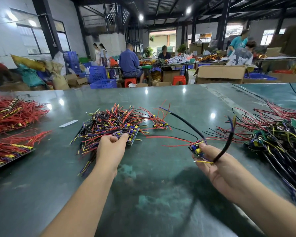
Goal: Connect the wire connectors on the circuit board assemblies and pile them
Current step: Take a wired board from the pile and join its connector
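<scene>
- Head view: left hand (111, 147) reaches forward onto the near edge of the middle pile of assemblies (113, 124); thumb and fingers curl in and pinch a small board (126, 134) with blue and yellow parts at the pile's front
- Middle pile: tangle of red, black, yellow and purple wires, lying just beyond and to both sides of the left hand's fingertips
- Right hand (217, 166) held palm-up above the green table (152, 194), well to the right of the left hand; fingers half curled, thumb pressing a single circuit board assembly (196, 149) against the fingertips
- From that held assembly: thick black cable (184, 122) arcs up and away to the left; a second black cable (224, 147) bends up over the right hand's fingers, its tip blurred; thin red wires (167, 138) trail left toward the left hand
- Loose assembly (160, 125) lies alone on the table, beyond the gap between the two hands
- Large pile of black-cabled assemblies (280, 139) sits just right of the right hand
- Bundles of red wires (12, 113) lie far left of the left hand
- White strip (68, 123) lies on the table, left of the middle pile
</scene>
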